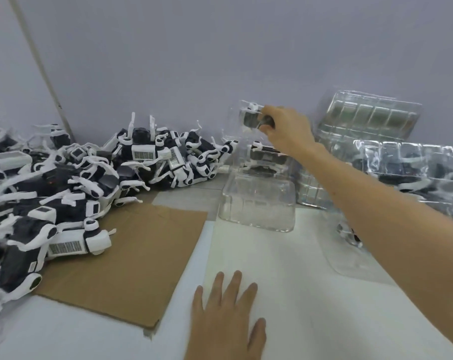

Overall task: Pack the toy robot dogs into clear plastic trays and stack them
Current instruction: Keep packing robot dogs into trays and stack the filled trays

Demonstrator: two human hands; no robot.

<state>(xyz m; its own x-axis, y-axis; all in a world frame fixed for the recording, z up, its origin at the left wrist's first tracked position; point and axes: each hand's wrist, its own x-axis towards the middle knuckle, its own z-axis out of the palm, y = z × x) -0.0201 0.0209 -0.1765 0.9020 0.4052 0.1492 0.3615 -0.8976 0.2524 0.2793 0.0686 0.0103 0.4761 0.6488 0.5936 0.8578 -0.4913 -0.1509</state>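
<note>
A big heap of black-and-white toy robot dogs (64, 183) covers the left of the table and runs along the wall. My right hand (285, 131) reaches far forward and grips a clear plastic tray with a dog inside (248, 118), held on top of a stack of packed clear trays (259, 178) near the wall. The lowest tray of that stack (256, 211) looks transparent and hollow. My left hand (228, 315) lies flat on the white table, fingers straight, holding nothing.
A brown cardboard sheet (131, 258) lies on the white table (298, 294) beside the heap. More clear trays (368, 118) are piled at the back right, some with dogs (412, 178). A flat clear tray (350, 261) lies under my right forearm.
</note>
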